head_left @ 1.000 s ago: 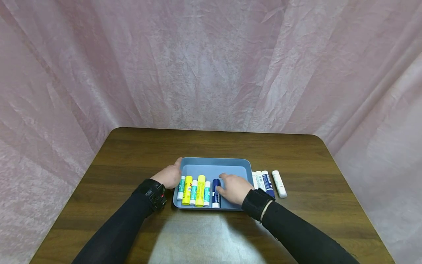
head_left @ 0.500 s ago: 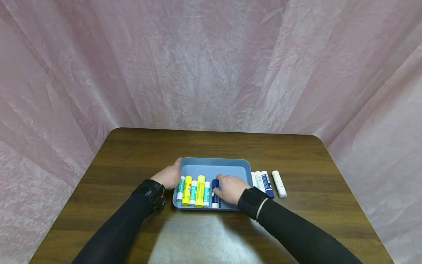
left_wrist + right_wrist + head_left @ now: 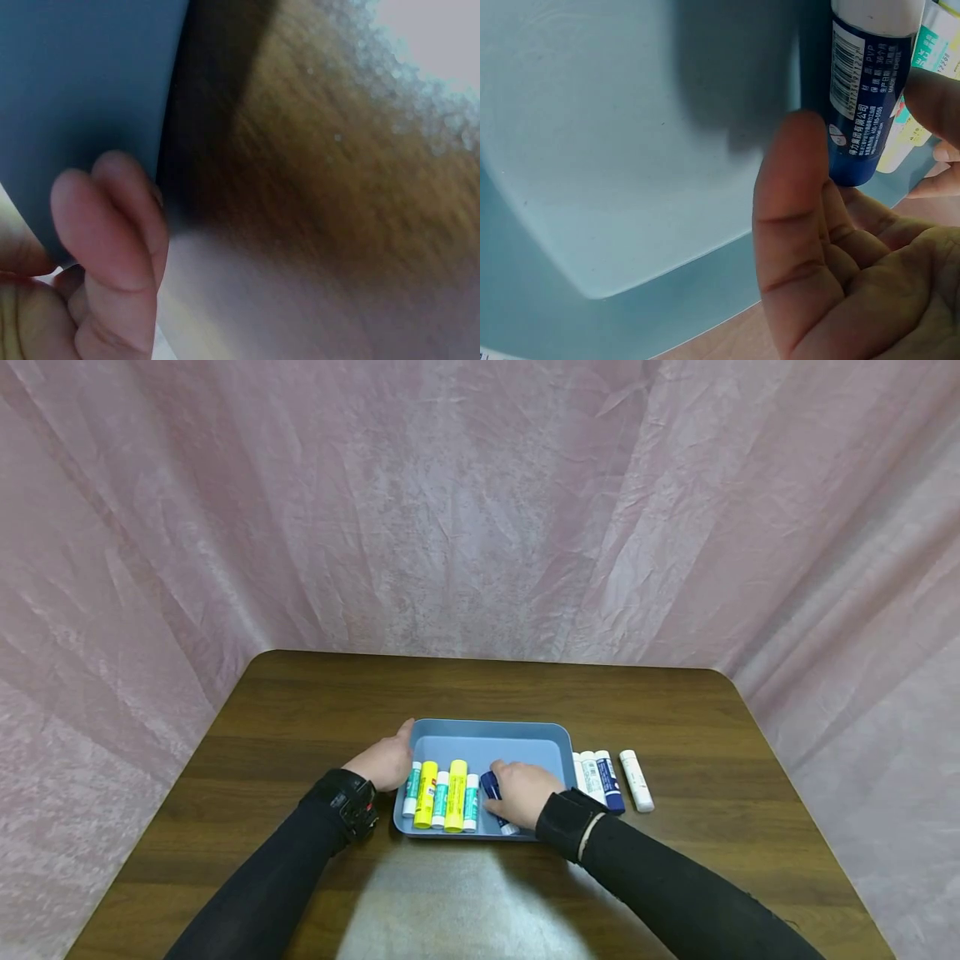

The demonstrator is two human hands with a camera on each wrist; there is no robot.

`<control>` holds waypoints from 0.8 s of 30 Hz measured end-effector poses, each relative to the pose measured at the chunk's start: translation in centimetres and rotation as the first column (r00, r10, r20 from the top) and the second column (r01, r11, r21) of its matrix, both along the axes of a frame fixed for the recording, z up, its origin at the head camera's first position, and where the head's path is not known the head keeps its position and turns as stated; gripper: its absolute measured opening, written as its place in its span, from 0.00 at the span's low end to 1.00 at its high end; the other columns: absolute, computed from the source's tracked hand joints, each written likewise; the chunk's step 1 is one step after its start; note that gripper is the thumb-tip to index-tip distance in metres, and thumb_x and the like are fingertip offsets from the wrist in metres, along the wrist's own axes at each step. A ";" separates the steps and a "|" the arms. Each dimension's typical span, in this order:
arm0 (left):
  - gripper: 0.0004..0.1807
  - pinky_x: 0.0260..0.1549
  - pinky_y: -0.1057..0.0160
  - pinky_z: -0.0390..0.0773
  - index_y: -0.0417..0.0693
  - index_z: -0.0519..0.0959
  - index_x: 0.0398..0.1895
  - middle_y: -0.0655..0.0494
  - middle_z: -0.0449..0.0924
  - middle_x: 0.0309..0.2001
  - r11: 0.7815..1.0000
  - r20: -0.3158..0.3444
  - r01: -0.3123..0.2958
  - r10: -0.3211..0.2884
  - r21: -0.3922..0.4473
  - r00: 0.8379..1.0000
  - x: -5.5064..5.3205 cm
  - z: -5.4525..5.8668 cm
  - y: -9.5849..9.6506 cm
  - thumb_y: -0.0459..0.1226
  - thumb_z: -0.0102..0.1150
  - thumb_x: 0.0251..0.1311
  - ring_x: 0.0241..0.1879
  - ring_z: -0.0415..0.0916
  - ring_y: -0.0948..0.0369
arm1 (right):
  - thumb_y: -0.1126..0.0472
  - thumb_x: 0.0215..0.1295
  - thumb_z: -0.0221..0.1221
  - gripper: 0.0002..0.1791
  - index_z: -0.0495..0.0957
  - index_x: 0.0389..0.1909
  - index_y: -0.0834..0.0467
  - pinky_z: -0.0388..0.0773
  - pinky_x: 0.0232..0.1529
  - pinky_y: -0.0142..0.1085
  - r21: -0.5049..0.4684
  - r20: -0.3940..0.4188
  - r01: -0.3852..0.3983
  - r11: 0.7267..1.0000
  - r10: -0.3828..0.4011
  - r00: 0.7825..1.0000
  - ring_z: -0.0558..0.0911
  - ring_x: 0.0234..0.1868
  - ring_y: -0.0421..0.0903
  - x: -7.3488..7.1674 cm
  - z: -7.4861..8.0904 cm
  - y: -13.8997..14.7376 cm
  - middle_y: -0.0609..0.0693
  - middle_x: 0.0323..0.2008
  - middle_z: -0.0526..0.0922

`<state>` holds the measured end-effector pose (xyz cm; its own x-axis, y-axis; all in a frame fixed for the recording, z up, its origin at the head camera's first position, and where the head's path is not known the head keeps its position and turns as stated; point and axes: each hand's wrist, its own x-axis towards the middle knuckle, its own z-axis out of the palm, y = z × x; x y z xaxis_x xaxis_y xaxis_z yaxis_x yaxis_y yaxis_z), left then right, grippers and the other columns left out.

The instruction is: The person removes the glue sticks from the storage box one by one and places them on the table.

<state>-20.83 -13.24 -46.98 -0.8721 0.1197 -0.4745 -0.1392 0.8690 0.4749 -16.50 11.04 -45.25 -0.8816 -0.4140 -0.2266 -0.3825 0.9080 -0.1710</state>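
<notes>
The navy glue stick [image 3: 489, 783] has just lost its straight stance. A second ago it lay parallel to the row in the blue tray [image 3: 450, 739]; now it slants, its white cap swung toward the tray's near right corner. The right hand [image 3: 527, 793] has shifted slightly left and closed in — the fingers now appear to pinch the stick, thumb on one side, where earlier they were spread wider over it.

For the work in hand, I judge this to be the turn from touching to handling: the stick seems under control, but it is out of line with its neighbours. It is inside the tray by the near edge, right of the last teal stick [image 3: 471, 802]; whether it is lifted off the tray's floor I cannot tell.

The left hand [image 3: 384, 766] has not moved from the tray's left edge, one finger reaching to the far left corner. Its fingers touch the wall — clasping or merely bracing, I cannot tell.

Beyond the tray's right edge, the loose white stick [image 3: 636, 781] lies on the desk [image 3: 637, 693], seemingly undisturbed.
</notes>
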 end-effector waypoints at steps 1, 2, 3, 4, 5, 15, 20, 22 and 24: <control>0.36 0.23 0.62 0.71 0.47 0.35 0.83 0.49 0.74 0.25 1.000 -0.003 0.002 -0.002 0.002 1.000 0.0 0.0 0.0 0.40 0.36 0.80 0.20 0.72 0.55 | 0.45 0.66 0.66 0.31 0.76 0.62 0.60 0.82 0.44 0.42 0.001 -0.002 -0.003 1.000 0.003 1.000 0.81 0.35 0.44 0.0 -0.1 0.0 0.55 0.43 0.87; 0.36 0.23 0.62 0.71 0.47 0.35 0.83 0.49 0.75 0.25 1.000 -0.004 0.003 -0.003 0.004 1.000 0.0 0.0 0.0 0.40 0.36 0.80 0.20 0.72 0.55 | 0.46 0.66 0.67 0.30 0.76 0.62 0.60 0.82 0.44 0.42 0.000 -0.002 -0.006 1.000 0.006 1.000 0.81 0.36 0.44 0.0 -0.1 0.0 0.55 0.43 0.87; 0.36 0.23 0.62 0.71 0.47 0.35 0.83 0.49 0.75 0.25 1.000 -0.004 0.003 -0.003 0.004 1.000 0.0 0.0 0.0 0.40 0.36 0.80 0.20 0.72 0.55 | 0.47 0.65 0.67 0.30 0.76 0.62 0.60 0.82 0.44 0.42 0.001 0.000 -0.007 1.000 0.007 1.000 0.81 0.36 0.44 0.0 -0.1 0.1 0.55 0.43 0.87; 0.36 0.23 0.62 0.71 0.47 0.35 0.83 0.48 0.75 0.26 1.000 -0.005 0.003 -0.003 0.005 1.000 0.0 -0.1 0.0 0.41 0.36 0.80 0.20 0.72 0.55 | 0.47 0.65 0.67 0.30 0.76 0.62 0.60 0.82 0.44 0.42 -0.001 0.002 -0.008 1.000 0.008 1.000 0.81 0.36 0.44 0.0 -0.1 0.1 0.55 0.43 0.87; 0.36 0.23 0.62 0.71 0.47 0.35 0.83 0.48 0.75 0.26 1.000 -0.005 0.003 -0.003 0.005 1.000 0.0 -0.1 0.0 0.40 0.36 0.80 0.20 0.73 0.55 | 0.47 0.65 0.67 0.30 0.76 0.62 0.60 0.82 0.45 0.42 -0.002 0.006 -0.008 1.000 0.008 1.000 0.81 0.36 0.44 0.0 -0.1 0.1 0.55 0.44 0.87; 0.36 0.23 0.63 0.71 0.49 0.36 0.83 0.49 0.75 0.25 1.000 0.004 -0.004 0.004 -0.015 1.000 0.0 -0.1 0.0 0.41 0.37 0.80 0.20 0.74 0.55 | 0.50 0.66 0.66 0.28 0.76 0.62 0.60 0.81 0.41 0.41 -0.004 0.022 -0.007 1.000 0.007 1.000 0.80 0.34 0.44 -0.1 0.0 0.0 0.54 0.41 0.86; 0.36 0.23 0.62 0.71 0.49 0.36 0.83 0.48 0.75 0.25 1.000 0.000 -0.010 0.010 0.001 1.000 0.1 -0.1 0.0 0.41 0.37 0.80 0.21 0.75 0.54 | 0.51 0.66 0.66 0.27 0.76 0.61 0.60 0.81 0.40 0.41 0.002 0.022 -0.010 1.000 0.010 1.000 0.80 0.33 0.44 -0.1 0.0 -0.1 0.54 0.39 0.86; 0.36 0.22 0.62 0.71 0.48 0.36 0.83 0.48 0.75 0.25 1.000 -0.002 -0.010 0.010 0.006 1.000 0.1 -0.1 -0.1 0.41 0.37 0.80 0.21 0.74 0.54 | 0.51 0.67 0.66 0.26 0.76 0.61 0.60 0.81 0.39 0.40 0.003 0.022 -0.012 1.000 0.012 1.000 0.80 0.33 0.44 -0.1 0.0 -0.1 0.54 0.39 0.86; 0.36 0.22 0.63 0.70 0.48 0.36 0.83 0.48 0.75 0.24 1.000 -0.003 -0.010 0.010 0.009 1.000 0.1 -0.1 -0.1 0.41 0.37 0.80 0.20 0.74 0.54 | 0.51 0.67 0.66 0.26 0.76 0.61 0.60 0.81 0.39 0.40 0.004 0.024 -0.014 1.000 0.014 1.000 0.80 0.33 0.44 -0.2 -0.1 -0.2 0.54 0.39 0.86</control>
<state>-20.76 -13.30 -47.11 -0.8745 0.1152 -0.4712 -0.1465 0.8633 0.4830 -16.68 10.87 -45.30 -0.8703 -0.4251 -0.2488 -0.3907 0.9034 -0.1768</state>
